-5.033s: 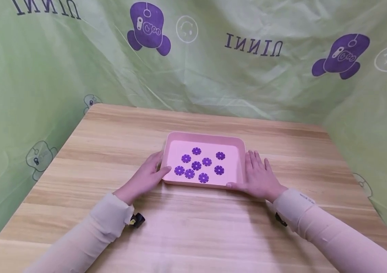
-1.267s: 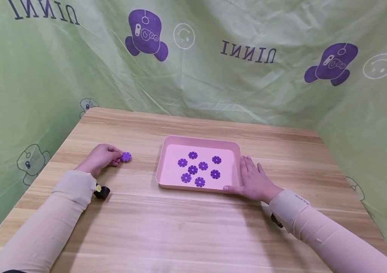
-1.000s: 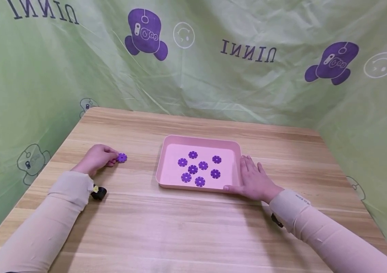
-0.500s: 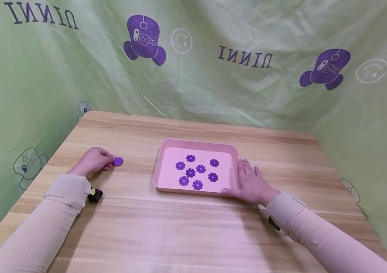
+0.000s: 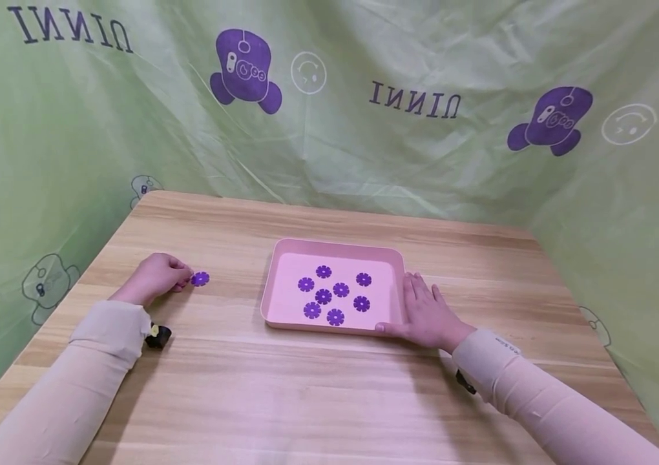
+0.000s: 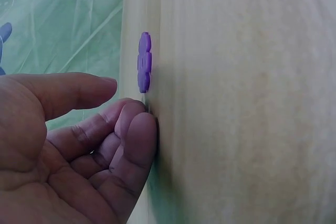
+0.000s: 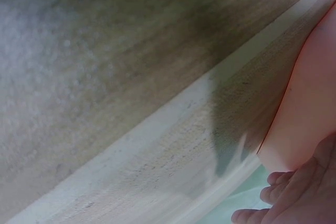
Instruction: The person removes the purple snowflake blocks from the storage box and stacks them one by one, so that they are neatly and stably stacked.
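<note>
A purple flower-shaped plastic disc with notched edges lies on the table to the left of the tray. My left hand is just left of it, fingertips right at its edge in the head view. In the left wrist view, the thumb stands apart from the loosely curled fingers, and the disc is beyond them, not between them. Several more such discs lie flat and scattered in a pink rectangular tray. My right hand rests against the tray's right side, fingers straight, thumb over the near rim.
The wood-grain table carries the tray near its middle. A green printed curtain hangs behind and along both sides. Small black devices sit at the left wrist and right wrist.
Five seconds ago both hands held the tray. The left hand has since carried one disc out to the left, set it on the table and let go. The right hand has stayed at the tray.
</note>
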A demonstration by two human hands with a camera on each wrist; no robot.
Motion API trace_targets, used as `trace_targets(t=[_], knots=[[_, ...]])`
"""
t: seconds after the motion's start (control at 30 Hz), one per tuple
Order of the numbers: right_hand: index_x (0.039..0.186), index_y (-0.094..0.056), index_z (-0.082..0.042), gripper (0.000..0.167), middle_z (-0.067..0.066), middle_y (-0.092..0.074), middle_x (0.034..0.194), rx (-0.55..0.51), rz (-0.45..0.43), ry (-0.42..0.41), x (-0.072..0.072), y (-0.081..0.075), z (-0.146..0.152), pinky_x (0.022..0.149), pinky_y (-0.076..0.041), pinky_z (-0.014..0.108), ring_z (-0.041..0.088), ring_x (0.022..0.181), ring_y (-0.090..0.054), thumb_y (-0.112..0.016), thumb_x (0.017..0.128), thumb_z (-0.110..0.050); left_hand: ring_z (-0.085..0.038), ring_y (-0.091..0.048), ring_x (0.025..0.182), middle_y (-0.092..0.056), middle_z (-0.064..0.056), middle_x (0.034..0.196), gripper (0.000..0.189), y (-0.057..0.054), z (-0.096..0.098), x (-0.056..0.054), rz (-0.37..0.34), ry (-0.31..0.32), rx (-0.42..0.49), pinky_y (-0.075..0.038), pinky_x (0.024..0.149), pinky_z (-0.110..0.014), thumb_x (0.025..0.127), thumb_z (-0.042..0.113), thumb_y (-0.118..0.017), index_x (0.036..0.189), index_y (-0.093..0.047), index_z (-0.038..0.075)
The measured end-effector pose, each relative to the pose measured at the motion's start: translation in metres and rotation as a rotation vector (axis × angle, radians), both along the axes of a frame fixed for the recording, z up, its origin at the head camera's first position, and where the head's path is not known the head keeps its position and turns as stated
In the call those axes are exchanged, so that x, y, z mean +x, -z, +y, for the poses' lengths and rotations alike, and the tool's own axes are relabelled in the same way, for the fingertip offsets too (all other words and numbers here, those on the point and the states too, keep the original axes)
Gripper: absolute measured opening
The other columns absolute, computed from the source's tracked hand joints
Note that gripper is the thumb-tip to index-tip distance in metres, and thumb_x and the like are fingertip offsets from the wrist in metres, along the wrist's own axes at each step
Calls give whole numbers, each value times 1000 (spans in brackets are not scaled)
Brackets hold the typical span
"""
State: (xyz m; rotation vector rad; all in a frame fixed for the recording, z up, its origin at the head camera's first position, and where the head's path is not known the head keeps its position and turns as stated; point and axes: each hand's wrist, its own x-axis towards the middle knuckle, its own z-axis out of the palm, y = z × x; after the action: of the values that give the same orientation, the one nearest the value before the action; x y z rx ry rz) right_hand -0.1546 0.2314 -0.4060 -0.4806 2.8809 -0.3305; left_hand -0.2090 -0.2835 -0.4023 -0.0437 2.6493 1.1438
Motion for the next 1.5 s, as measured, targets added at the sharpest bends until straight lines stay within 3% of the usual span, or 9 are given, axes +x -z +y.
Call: trace_targets(t=[0.27, 0.53, 0.73, 1.17, 1.33, 1.5], knots=[[156, -11, 17, 127, 37, -14, 163, -3, 8, 3, 1, 1, -1, 121, -9, 67, 50, 152, -10, -60, 87, -77, -17, -60, 74, -69, -12, 86, 33, -12, 16, -3, 63, 29, -47, -50, 64, -27, 101, 13, -60, 117, -65, -16], [155, -13, 18, 126, 37, -17, 162, 5, 24, 4, 1, 1, -1, 120, -11, 69, 51, 151, -12, -59, 88, -77, -26, -65, 87, -65, -26, 107, 31, -21, 51, -11, 55, 47, 128, -59, 73, -31, 103, 9, -58, 123, -56, -15], [155, -13, 18, 125, 37, -18, 162, 7, 27, 1, 1, 1, -2, 119, -12, 69, 52, 151, -13, -60, 88, -77, -35, -65, 100, -63, -28, 119, 33, -24, 76, -17, 67, 82, 149, -59, 86, -39, 104, 11, -58, 126, -56, -13], [155, -12, 18, 126, 36, -16, 163, 6, 15, 9, 1, -1, 0, 120, -11, 68, 51, 151, -11, -60, 88, -77, -35, -66, 97, -64, -23, 110, 31, -37, 135, -30, 63, 177, 209, -60, 85, -40, 102, 8, -59, 125, -58, -12], [156, -12, 18, 126, 36, -16, 163, 1, 12, 10, 1, 0, 0, 120, -11, 68, 51, 152, -11, -60, 87, -77, -40, -66, 101, -65, -23, 108, 31, -41, 159, -36, 77, 221, 187, -61, 83, -39, 100, 8, -61, 124, -60, -12], [156, -13, 17, 125, 36, -17, 163, 1, 18, 13, 1, -2, 0, 120, -12, 68, 51, 152, -12, -60, 88, -77, -35, -67, 95, -67, -19, 107, 30, -38, 180, -40, 62, 294, 106, -60, 81, -39, 97, 8, -66, 122, -62, -9]])
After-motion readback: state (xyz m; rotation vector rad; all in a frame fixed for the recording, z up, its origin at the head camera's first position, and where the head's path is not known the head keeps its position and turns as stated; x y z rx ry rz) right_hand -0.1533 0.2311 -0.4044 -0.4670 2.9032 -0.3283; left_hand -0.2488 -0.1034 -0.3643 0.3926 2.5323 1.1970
